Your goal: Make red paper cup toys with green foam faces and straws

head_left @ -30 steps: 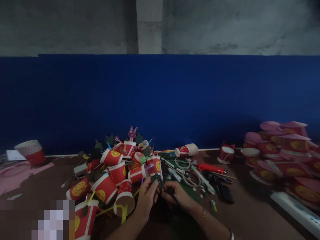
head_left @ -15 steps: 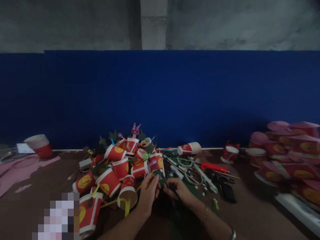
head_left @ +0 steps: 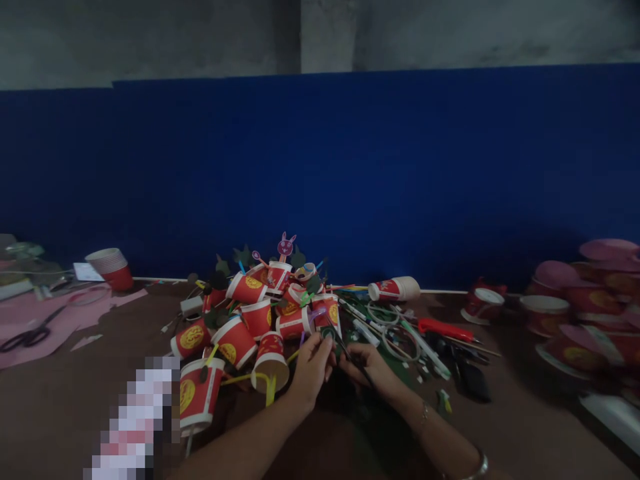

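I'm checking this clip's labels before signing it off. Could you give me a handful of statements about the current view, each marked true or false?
1. The left hand holds a small dark green piece. True.
2. The right hand holds a white cup. False: it holds dark scissors.
3. A rabbit figure stands above the pile of red cups. True.
4. The partition behind the table is yellow. False: it is blue.
5. The black scissors at far left lie on green paper. False: they lie on pink paper.
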A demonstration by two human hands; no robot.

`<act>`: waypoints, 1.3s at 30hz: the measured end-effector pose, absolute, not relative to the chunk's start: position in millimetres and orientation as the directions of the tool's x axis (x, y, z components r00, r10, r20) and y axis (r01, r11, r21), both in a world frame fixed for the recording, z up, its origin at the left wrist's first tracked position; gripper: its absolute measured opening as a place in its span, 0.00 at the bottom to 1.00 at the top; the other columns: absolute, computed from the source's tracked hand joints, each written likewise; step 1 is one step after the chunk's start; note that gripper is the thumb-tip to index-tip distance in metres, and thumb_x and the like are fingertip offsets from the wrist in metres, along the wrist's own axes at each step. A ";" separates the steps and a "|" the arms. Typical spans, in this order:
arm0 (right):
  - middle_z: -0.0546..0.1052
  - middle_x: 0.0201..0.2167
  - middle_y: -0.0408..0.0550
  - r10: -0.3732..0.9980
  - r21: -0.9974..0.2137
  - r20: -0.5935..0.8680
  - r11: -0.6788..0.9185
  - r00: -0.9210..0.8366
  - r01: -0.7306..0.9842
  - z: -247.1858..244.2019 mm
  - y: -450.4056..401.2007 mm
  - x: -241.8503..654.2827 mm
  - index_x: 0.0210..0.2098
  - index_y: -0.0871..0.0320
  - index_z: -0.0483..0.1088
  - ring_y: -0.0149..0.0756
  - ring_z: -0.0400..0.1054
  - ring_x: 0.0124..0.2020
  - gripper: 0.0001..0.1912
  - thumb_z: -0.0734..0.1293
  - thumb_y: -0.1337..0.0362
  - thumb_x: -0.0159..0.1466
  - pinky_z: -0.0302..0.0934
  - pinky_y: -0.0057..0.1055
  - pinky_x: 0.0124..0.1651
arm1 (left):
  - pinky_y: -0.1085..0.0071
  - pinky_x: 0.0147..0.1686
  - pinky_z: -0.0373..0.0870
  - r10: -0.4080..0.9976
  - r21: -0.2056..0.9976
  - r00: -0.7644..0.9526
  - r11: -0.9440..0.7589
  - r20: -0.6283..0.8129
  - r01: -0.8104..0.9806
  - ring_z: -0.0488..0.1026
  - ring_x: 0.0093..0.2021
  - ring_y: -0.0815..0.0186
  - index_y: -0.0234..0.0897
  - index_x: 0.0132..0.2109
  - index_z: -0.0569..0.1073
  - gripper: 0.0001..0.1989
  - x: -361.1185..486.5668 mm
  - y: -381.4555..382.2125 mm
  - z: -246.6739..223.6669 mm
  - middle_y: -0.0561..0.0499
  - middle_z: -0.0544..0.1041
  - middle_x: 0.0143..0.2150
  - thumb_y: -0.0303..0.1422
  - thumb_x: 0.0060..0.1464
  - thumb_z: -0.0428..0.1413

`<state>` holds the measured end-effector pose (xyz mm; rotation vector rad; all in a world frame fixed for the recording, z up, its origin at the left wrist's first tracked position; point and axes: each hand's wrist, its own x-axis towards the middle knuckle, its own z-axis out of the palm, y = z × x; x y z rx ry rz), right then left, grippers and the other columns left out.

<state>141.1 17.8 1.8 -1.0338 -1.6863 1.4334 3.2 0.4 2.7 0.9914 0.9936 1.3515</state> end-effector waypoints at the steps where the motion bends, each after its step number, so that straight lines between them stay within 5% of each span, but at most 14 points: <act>1: 0.60 0.12 0.34 0.891 -0.988 -0.003 0.068 -0.454 0.139 2.7 17.4 141.2 0.21 0.59 0.62 0.21 0.51 0.11 0.20 0.70 0.49 0.50 0.47 0.19 0.13 | 0.81 0.12 0.46 1.000 0.957 -0.013 -0.015 0.011 -0.289 0.53 0.13 0.80 0.35 0.26 0.65 0.20 3.2 0.3 2.9 0.60 0.63 0.18 0.49 0.47 0.56; 39: 0.60 0.12 0.34 0.878 -0.992 -0.020 0.041 -0.478 0.118 8.4 13.5 140.9 0.22 0.59 0.63 0.22 0.53 0.11 0.19 0.71 0.50 0.50 0.46 0.20 0.13 | 0.82 0.11 0.46 1.000 0.952 -0.029 -0.002 -0.008 -0.307 0.53 0.13 0.79 0.36 0.27 0.64 0.21 3.9 -1.8 4.6 0.60 0.63 0.17 0.51 0.45 0.57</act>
